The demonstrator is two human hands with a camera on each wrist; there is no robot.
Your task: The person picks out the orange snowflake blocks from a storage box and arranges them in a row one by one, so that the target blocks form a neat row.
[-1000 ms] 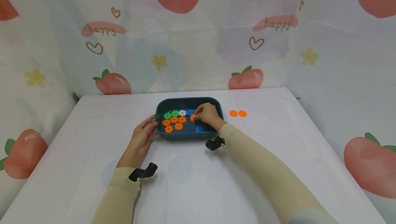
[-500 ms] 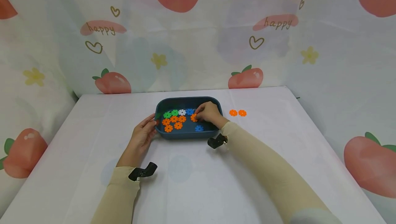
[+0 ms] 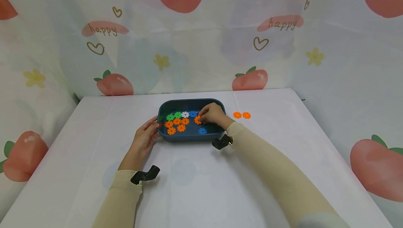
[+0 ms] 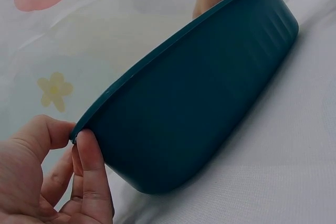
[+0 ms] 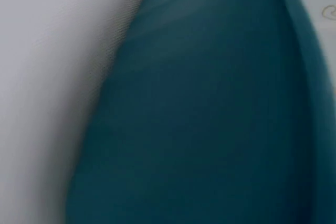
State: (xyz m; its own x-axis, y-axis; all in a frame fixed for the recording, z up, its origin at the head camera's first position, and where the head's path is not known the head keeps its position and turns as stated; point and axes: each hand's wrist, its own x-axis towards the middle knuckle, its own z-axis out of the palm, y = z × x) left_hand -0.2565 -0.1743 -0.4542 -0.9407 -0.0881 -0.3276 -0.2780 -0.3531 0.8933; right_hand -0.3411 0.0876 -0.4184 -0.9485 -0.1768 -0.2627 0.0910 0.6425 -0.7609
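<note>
A dark blue-green tray (image 3: 189, 138) with raised walls stands on the table. My left hand (image 3: 146, 137) pinches its left end, thumb on the rim and fingers against the outer wall, as the left wrist view shows. Inside the tray my right hand (image 3: 214, 114) holds an orange interlocking disc (image 3: 197, 120) at its fingertips, which cover the disc's right side. Around it lie other notched discs: two green, a white disc (image 3: 185, 114), a blue disc (image 3: 193, 114) in the back row, several orange discs (image 3: 181, 128), and another blue one near the front wall.
Two orange discs (image 3: 242, 115) lie side by side on the white tablecloth (image 3: 185, 193), right of the tray. Behind the table hangs a printed cloth (image 3: 195, 46), with more cloth at both sides. The tray's outer wall (image 5: 199, 103) fills most of the right wrist view.
The orange disc at my right fingertips has slid slightly right in the tray, and my right wrist has shifted a little the same way. My left hand keeps its place on the tray.
</note>
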